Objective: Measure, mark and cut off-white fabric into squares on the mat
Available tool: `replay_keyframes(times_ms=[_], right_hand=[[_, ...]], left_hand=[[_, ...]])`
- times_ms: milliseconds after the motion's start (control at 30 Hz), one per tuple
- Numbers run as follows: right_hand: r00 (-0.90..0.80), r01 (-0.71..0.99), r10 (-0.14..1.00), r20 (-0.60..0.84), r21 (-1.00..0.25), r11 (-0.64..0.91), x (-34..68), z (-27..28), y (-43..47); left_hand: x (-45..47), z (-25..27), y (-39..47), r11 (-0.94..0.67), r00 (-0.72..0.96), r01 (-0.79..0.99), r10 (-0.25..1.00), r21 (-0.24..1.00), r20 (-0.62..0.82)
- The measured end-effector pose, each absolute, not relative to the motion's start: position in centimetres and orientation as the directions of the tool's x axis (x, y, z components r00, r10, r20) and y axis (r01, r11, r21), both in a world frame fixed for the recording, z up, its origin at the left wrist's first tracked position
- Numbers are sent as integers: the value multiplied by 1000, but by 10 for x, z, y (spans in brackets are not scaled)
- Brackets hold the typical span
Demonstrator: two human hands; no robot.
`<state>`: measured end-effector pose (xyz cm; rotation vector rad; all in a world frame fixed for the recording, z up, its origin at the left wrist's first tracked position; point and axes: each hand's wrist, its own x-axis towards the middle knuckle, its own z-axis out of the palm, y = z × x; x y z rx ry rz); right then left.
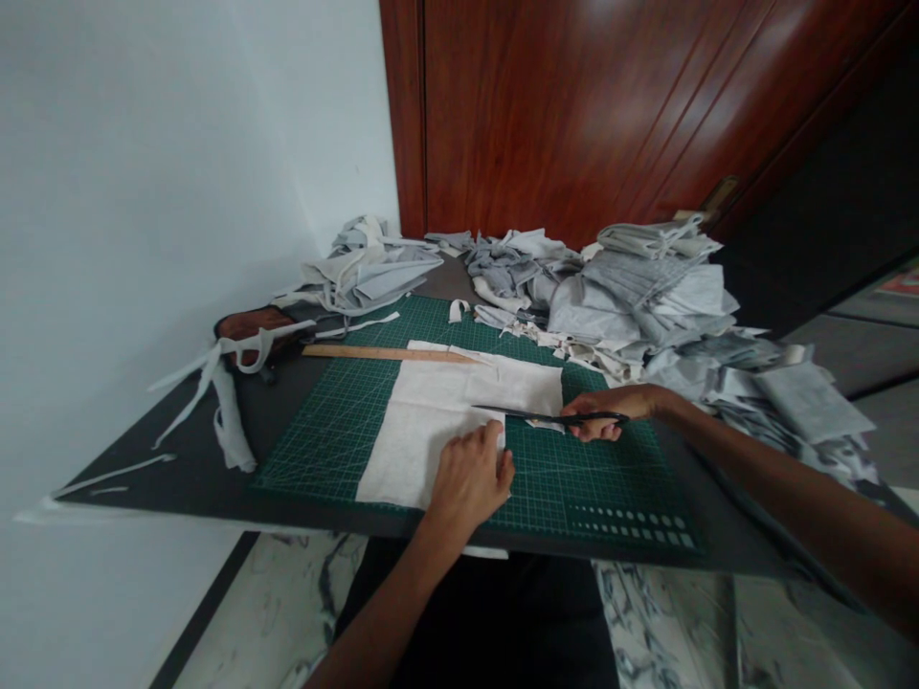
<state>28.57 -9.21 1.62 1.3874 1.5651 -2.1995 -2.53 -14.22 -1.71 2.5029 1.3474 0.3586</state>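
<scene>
A white piece of cloth [423, 407] lies on the green cutting mat [316, 431], with a cut running in from its right side. My right hand [594, 415] is closed around the handles of black scissors [527, 414], whose blades point left along that cut. The near flap rests under my left hand [470, 474], which presses on the cloth with its fingers down and slightly bent, the thumb apart, holding nothing. Beyond the blades, the far part of the cloth stretches right. A wooden ruler [359, 352] lies across the mat, its right end on the cloth's far edge.
Grey and white fabric piles [617, 297] cover the table's back and right side, with another heap [366, 268] at the back left. A brown pouch [251, 330] with cloth strips [226, 402] over it lies left. A wall and a wooden door [574, 115] stand behind.
</scene>
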Motion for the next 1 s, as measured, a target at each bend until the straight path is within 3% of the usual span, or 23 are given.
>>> replay_keyframes(times_ms=[1000], right_hand=[[-526, 591, 501, -687, -719, -366, 279, 18, -100]], left_hand=[[-25, -21, -142, -533, 525, 771, 842, 349, 126]])
